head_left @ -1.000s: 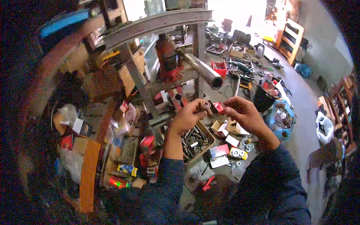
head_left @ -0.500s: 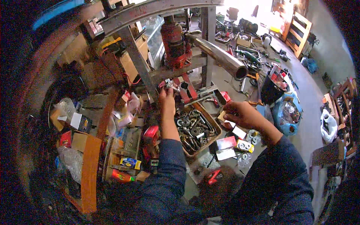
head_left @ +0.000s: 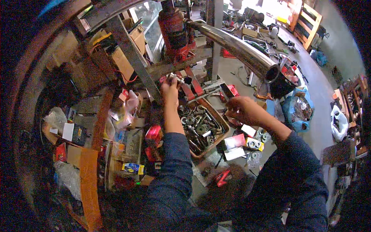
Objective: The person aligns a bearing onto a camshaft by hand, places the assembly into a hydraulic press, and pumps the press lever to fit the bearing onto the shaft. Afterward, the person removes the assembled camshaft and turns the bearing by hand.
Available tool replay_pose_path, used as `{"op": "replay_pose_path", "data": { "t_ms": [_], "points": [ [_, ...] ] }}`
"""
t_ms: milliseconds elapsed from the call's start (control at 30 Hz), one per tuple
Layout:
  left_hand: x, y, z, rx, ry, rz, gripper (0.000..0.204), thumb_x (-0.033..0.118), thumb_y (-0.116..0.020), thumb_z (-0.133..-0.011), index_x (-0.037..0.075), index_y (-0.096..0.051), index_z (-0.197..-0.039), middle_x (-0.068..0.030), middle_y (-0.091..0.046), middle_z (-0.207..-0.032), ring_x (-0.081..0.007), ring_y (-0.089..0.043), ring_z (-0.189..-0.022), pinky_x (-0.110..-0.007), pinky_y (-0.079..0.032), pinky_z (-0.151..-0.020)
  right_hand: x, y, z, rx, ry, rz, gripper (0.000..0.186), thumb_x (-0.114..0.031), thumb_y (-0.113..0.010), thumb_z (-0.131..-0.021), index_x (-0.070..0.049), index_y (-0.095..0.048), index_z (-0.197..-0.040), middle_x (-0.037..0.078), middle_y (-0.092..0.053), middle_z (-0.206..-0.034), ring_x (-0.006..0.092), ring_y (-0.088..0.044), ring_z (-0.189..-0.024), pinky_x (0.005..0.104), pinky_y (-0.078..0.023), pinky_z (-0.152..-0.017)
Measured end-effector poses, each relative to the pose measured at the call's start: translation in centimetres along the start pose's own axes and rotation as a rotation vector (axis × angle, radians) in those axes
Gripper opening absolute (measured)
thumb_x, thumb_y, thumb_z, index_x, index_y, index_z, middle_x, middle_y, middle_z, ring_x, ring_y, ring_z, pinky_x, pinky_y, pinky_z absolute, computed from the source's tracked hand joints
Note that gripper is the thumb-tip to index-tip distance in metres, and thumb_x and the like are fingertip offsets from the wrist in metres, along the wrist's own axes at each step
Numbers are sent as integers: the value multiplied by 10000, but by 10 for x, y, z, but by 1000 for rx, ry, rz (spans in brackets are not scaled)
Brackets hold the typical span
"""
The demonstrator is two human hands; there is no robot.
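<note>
My left hand [head_left: 169,91] is closed round a small shiny metal part [head_left: 177,78], whose end sticks out past the fingers. It is raised beside the red steel blocks [head_left: 189,84] on the bed of a press. My right hand [head_left: 244,109] hovers at the right of the tray, fingers curled in; whatever they hold is hidden. Between my forearms stands a rusty metal tray [head_left: 225,137] full of greasy rings, bearings and other steel parts. Above, a red bottle jack [head_left: 174,33] sits in the press frame, with a long steel pipe [head_left: 239,52] slanting from it to the right.
Right of the tray lie opened small boxes [head_left: 234,147] and bagged bearings. A blue plastic bag [head_left: 297,112] and a black bucket [head_left: 281,88] stand farther right. Wooden boards [head_left: 89,181], cartons and plastic wrap crowd the left. A wooden pallet [head_left: 309,23] leans by the far wall.
The view has shifted, so the pipe's end appears farther right. My left hand has risen slightly, showing more of the metal part. My right hand has moved slightly up, its fingers still curled.
</note>
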State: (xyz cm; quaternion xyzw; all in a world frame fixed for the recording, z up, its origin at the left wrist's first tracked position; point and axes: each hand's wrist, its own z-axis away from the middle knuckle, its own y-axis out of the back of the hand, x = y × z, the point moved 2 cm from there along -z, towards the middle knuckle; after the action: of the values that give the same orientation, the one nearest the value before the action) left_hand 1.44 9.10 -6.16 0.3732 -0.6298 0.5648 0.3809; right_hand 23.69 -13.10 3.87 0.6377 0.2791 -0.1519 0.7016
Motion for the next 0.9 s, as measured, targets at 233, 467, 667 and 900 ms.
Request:
{"op": "replay_pose_path", "data": {
  "t_ms": [233,467,667,900],
  "points": [
    [20,-23,-2,-86,-426,-714,263,68,-612,-855,13,-623,-1112,-136,-683,-1035,-262,-642,-935,-355,-462,-852,-7,-41,-119,361,68,336,531,-498,-678,-779,-32,-653,-1031,225,-609,-999,390,-582,-959,462,-476,-822],
    [6,-24,-14,-177,-355,-765,276,90,-626,-839,30,-617,-1108,-136,-681,-1034,-268,-646,-944,-356,-471,-847,-16,-83,-168,368,-273,387,676,-678,-637,-699,-51,-666,-952,224,-609,-1000,369,-592,-965,475,-471,-815],
    [-12,-13,-31,-211,-323,-709,296,61,-647,-826,21,-615,-1118,-127,-681,-1017,-236,-649,-919,-345,-484,-846,-13,-89,-171,549,-244,354,625,-641,-694,-653,-58,-692,-878,189,-628,-873,351,-629,-857,474,-493,-745],
    [-20,-7,-31,237,-281,-927,273,142,-648,-868,44,-627,-1122,-124,-685,-1028,-267,-647,-905,-371,-487,-833,-21,-87,-183,473,-381,433,813,-703,-681,-637,33,-663,-981,218,-598,-1059,362,-572,-1037,436,-484,-862]
  ]
}}
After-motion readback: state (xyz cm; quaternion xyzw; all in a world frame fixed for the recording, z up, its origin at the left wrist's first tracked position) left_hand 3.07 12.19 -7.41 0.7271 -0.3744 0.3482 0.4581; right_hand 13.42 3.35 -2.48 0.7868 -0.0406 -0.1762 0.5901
